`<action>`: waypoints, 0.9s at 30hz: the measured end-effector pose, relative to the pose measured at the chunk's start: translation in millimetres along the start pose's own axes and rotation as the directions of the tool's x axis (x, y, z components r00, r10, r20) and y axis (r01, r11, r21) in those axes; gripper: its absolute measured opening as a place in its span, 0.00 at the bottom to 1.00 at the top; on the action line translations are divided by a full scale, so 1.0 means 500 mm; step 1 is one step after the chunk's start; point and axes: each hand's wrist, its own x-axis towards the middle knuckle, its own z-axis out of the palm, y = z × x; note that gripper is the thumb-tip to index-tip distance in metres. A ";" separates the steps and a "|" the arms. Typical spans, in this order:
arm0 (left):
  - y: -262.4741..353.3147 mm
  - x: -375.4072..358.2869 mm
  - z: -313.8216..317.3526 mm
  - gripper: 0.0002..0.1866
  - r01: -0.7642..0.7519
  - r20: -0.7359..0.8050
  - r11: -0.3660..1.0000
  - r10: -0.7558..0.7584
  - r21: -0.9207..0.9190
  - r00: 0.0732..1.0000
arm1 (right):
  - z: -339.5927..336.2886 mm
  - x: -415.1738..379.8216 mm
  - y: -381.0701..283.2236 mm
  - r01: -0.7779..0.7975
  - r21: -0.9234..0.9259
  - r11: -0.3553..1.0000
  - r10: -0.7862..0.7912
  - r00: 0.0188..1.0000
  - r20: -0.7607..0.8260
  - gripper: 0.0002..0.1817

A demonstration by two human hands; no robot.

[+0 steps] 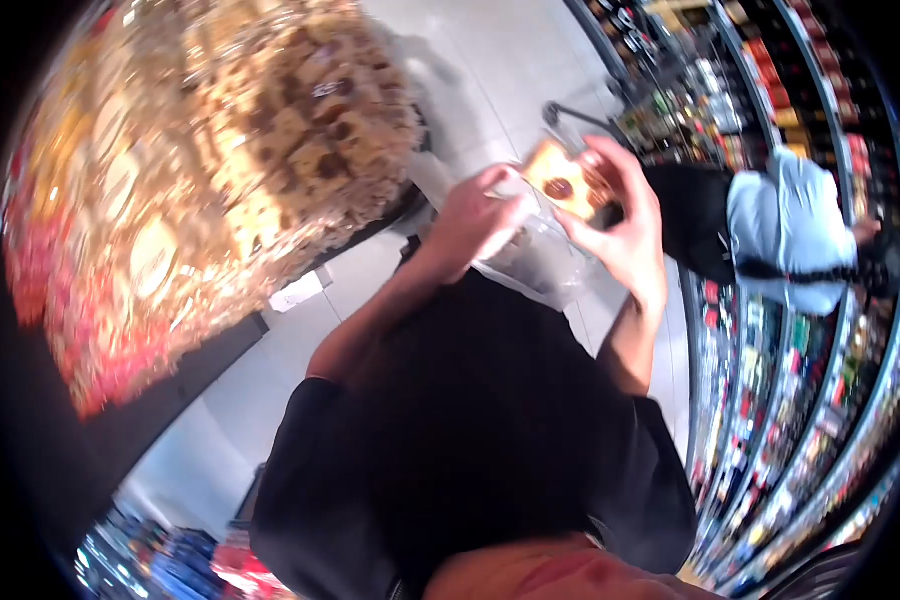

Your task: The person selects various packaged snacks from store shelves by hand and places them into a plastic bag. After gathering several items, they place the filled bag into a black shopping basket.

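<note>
In front of my body my right hand (632, 225) is curled around a small yellow packet (555, 172) with a dark round picture on it. The thumb is below and the fingers are above and behind it. My left hand (475, 222) is closed on the edge of a clear plastic bag (542, 262), which hangs down between my two hands. The packet is right at the top of the bag, overlapping its edge in this view.
A large display (315, 130) heaped with wrapped goods, many with yellow packaging like the packet, fills the left side. A white tag (298, 290) is on its edge. At right, a person in a light blue top (785, 230) is by stocked shelves (770, 390). Pale floor tiles (485, 50) lie between.
</note>
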 end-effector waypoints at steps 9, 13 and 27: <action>0.028 0.133 -0.006 0.24 -0.031 -0.017 0.943 0.027 -0.330 0.999 | -0.041 0.154 0.056 -0.104 0.092 0.990 0.085 0.977 0.194 0.45; 0.030 0.200 -0.009 0.22 -0.043 -0.084 0.908 0.009 -0.417 0.996 | -0.064 0.238 0.111 -0.079 0.124 0.989 0.040 0.956 0.289 0.45; 0.121 0.405 0.034 0.18 -0.510 -0.653 0.787 0.186 -0.348 0.734 | -0.063 0.641 0.210 0.326 0.217 0.920 -0.392 0.793 0.468 0.29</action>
